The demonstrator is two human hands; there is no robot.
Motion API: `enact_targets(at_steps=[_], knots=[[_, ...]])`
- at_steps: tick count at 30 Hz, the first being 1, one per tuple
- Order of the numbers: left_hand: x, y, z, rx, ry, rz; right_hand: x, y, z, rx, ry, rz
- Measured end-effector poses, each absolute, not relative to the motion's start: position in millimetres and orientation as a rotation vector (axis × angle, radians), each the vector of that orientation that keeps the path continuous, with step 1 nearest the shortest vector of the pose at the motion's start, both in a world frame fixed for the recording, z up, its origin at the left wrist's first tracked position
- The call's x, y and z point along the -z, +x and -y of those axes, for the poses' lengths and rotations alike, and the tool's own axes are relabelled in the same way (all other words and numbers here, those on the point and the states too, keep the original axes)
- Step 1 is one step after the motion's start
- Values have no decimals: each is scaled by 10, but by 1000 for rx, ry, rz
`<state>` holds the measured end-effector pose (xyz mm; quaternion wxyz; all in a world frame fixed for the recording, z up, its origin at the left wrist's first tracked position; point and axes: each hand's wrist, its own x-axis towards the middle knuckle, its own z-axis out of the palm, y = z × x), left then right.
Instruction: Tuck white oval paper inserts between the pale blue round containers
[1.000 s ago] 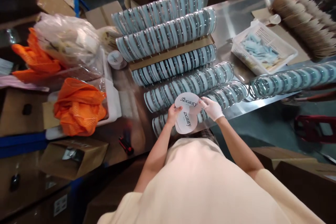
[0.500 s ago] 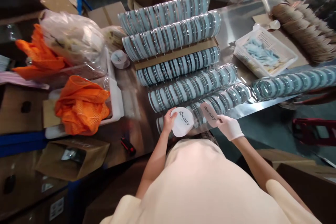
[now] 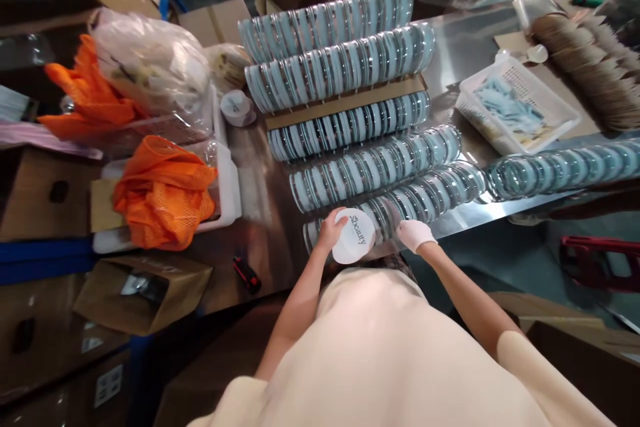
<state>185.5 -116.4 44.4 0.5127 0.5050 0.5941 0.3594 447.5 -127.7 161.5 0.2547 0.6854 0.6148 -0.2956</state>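
My bare left hand (image 3: 331,230) pinches the edge of a round white label (image 3: 354,236) printed with "beauty" in dark letters. The white-gloved right hand (image 3: 416,236) is closed just to the right, its fingers pressed together. From its fingertips reaches a thin label (image 3: 389,215), now blurred and hard to make out, close to the white one. Beneath both hands lies the nearest row of clear round containers (image 3: 425,192) with pale blue bands. Another such row (image 3: 375,163) runs behind it.
More container rows (image 3: 340,70) lie farther back. A stack of round labels (image 3: 237,108) stands left of them. A white basket (image 3: 560,128) holds pale blue pieces at right. Orange mesh (image 3: 165,193) hangs over a white crate at left. A red-black cutter (image 3: 247,273) lies near the edge.
My right hand has moved left, towards the left hand. The label in it, whose print showed before, is now blurred. The whole view has shifted slightly.
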Motion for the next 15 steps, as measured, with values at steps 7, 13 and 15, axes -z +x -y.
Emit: enact_targets(at_steps=[7,13,15], knots=[[-559,1834,1146,-780,1296,-1440,-1408,4525,1247,809,1825,-1718],[-629,1838,1152,-687,1338,-1480,-1206,4476,1541,678,2310,-1747],[-616,1839,1153,-699,1342,-1477,-1117,4458,1581,660,2449,-1716]])
